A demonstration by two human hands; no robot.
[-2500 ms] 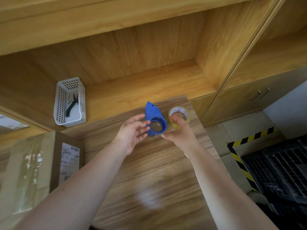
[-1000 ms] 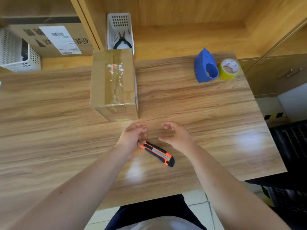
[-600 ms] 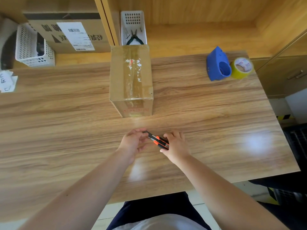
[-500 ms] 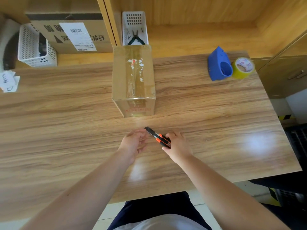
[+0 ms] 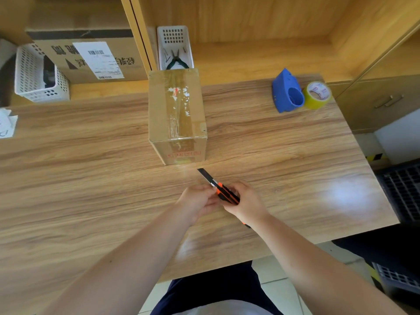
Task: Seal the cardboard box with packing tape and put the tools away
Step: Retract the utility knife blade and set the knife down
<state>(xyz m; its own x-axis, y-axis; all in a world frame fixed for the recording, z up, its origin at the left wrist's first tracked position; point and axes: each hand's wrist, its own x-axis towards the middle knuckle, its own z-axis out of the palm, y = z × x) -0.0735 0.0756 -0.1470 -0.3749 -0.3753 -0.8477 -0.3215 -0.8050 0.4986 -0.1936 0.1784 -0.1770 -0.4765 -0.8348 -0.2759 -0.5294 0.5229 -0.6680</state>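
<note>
Gripping the orange-and-black utility knife (image 5: 223, 192) in the right hand (image 5: 246, 204), the person holds it just above the wooden table (image 5: 295, 155), fingers wrapped around the handle, dark blade out and pointing up-left toward the cardboard box (image 5: 177, 114). Left hand (image 5: 196, 201) is right up against it, fingertips pinching the knife's front end by the blade, so both hands meet on the tool. The box sits near the table's back edge, clear tape running along its top and down the front face, close beyond the blade tip but not touching. Far right, the blue tape dispenser (image 5: 286, 94) stands beside the yellowish tape roll (image 5: 317, 94), the two touching. Behind the box, a white basket (image 5: 173, 35) on the shelf holds pliers (image 5: 176, 61).
</note>
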